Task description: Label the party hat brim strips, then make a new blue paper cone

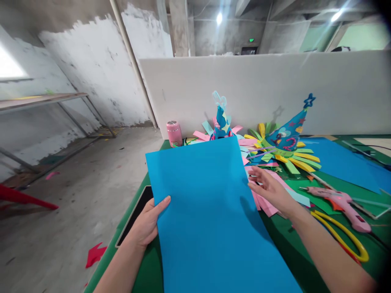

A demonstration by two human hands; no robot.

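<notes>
Blue sheet (207,211), centre frame, long axis running away from viewer. Left hand (148,224) pinches its left edge; right hand (269,189), fingers spread, touches right edge over pink strips (267,205).

You face a white partition (275,89) behind a green counter (152,268). To your left, a patchy white wall (91,65) and bare concrete floor (76,195), with a metal-framed shelf (42,99) along it. Ceiling lights (219,18) glow above; a bright window (9,65) sits far left.
</notes>
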